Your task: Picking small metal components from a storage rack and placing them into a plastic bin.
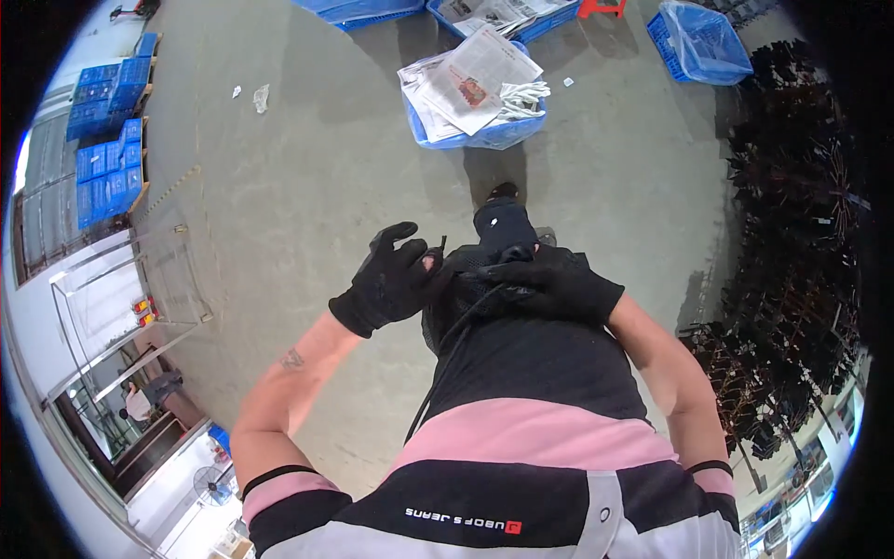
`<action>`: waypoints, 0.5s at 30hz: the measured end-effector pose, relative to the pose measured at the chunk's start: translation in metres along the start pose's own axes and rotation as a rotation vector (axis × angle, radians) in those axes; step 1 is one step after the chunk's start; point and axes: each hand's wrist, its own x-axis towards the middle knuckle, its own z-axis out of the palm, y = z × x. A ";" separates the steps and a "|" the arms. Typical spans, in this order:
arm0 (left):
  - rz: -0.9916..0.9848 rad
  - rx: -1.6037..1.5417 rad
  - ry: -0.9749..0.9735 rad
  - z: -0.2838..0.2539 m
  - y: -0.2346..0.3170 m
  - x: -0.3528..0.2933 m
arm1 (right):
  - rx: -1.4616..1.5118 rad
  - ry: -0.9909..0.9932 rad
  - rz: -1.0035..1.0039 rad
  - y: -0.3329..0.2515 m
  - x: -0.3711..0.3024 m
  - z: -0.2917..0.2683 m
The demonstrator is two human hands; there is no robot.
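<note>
Both of my hands wear black gloves and are at the front of my waist. My left hand (396, 278) has its fingers curled, with a bare fingertip showing through the glove. A thin dark strip sticks up beside it, and what its fingers grip is hidden. My right hand (563, 282) lies across a black bundle at the waist, fingers bent against it; what they hold blends into the dark clothing. A thin black cable (458, 321) runs from this bundle down along my shirt (540, 429), which is black, pink and white.
Ahead on the grey floor (307, 186) stands a blue plastic-lined crate (447, 140) with newspapers (484, 79) and white gloves. More blue crates (666, 42) are farther off. Stacked blue crates (102, 93) line the left, near a metal frame (177, 279). Dark racks (792, 233) stand along the right.
</note>
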 end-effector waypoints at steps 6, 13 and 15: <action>0.146 -0.026 -0.044 -0.001 -0.006 0.034 | -0.024 0.005 -0.024 0.012 -0.006 0.005; 0.066 -0.077 -0.118 -0.007 -0.007 0.045 | 0.156 0.074 0.052 0.006 -0.013 0.004; 0.087 -0.065 -0.110 -0.007 -0.003 0.045 | 0.153 0.057 0.055 0.008 -0.020 -0.006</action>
